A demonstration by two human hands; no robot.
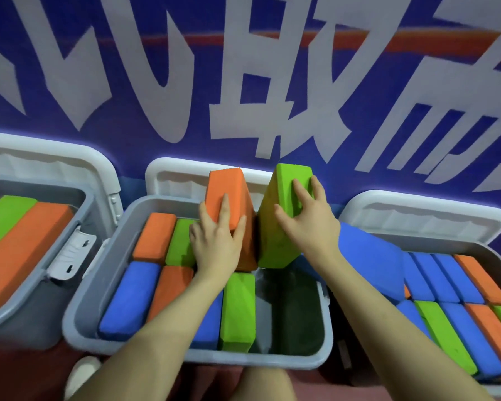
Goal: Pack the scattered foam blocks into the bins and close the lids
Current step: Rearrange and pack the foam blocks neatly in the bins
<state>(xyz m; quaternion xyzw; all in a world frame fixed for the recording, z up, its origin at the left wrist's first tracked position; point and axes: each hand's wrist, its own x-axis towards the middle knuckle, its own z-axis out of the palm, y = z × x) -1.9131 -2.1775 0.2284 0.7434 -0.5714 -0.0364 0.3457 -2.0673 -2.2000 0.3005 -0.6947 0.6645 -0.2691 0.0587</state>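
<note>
Both hands were up over the middle bin (78, 299). The left hand (214, 241) lay on an orange block (229, 192) with its fingers spread and bent round it. The right hand (307, 224) held a green block (287, 180) the same way. The two blocks stood on end, side by side, touching low down. More blocks lay flat in the bin. Its lid (180, 175) stood open behind.
</note>
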